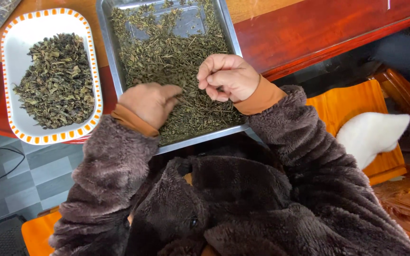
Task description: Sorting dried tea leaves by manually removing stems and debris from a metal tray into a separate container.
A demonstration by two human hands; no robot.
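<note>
A reddish wooden table (319, 28) carries a steel tray (112, 61) spread with dried green leaves (172, 52), its near edge jutting past the table toward the person. To its left sits a white oval dish (24, 33) with an orange-dashed rim, heaped with darker leaves. The left hand (149, 103) rests on the tray's leaves, fingers pressed together and pointing right. The right hand (227, 77) hovers just beside it, fingers curled inward, pinching a few leaf bits.

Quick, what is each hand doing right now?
Left hand: loosely curled, resting on dried green leaves in the steel tray.
Right hand: curled shut; contents cannot be told.
</note>
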